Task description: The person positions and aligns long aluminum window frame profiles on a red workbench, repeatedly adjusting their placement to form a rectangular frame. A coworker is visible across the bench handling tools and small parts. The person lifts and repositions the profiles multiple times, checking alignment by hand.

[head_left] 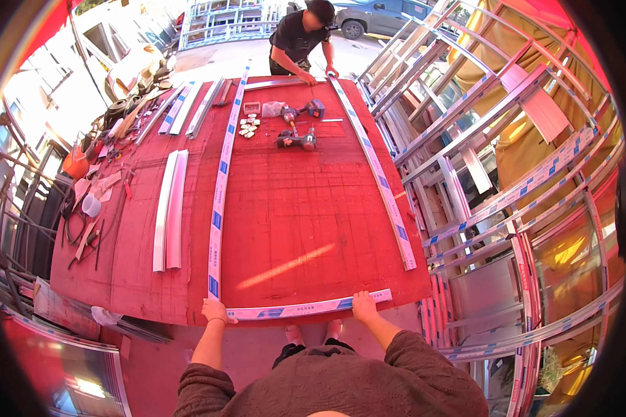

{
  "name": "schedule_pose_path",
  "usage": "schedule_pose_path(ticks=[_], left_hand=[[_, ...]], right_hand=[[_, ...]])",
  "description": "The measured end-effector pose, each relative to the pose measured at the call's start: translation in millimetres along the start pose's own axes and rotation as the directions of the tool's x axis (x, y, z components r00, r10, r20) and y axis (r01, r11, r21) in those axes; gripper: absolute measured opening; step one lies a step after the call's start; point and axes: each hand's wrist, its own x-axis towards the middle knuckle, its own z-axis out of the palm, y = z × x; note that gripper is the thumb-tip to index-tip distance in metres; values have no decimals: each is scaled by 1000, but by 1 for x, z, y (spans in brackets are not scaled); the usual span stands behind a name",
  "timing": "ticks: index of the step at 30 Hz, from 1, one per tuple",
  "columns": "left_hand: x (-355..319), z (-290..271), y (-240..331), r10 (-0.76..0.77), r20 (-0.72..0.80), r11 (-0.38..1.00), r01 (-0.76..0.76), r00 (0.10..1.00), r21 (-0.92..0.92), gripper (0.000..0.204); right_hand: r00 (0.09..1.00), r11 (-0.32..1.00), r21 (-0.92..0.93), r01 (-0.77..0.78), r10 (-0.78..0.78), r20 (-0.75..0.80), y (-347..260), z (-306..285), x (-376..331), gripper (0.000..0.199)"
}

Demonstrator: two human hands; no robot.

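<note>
My left hand (215, 311) is closed round the near left corner, where a long film-wrapped metal profile (222, 167) meets a short crosswise profile (292, 311). My right hand (363, 306) grips that same short profile a little in from its right end. The short profile lies along the near edge of the red table (285, 201). On the right, another long profile (375, 174) runs away from me, its near end apart from the short one. A co-worker (302, 42) at the far edge has both hands at the far crosswise profile (282, 83) and the right profile's far end.
Two cordless drills (298, 140) and a small pile of pale parts (249, 126) lie between the long profiles. Loose profile strips (169, 212) rest left of them. Tools and scraps (90, 201) cover the table's left side. Metal frames (494, 174) stand close on the right.
</note>
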Motion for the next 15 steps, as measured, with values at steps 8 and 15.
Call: schedule_pose_path(ticks=[8, 15], left_hand=[[-7, -8, 3, 3, 21, 1000, -3, 1000, 26, 147], [-6, -2, 3, -10, -45, 1000, 11, 999, 17, 148]], right_hand=[[992, 998, -61, -27, 35, 123, -5, -1, 3, 25], [990, 994, -110, -17, 33, 140, -2, 0, 4, 31]])
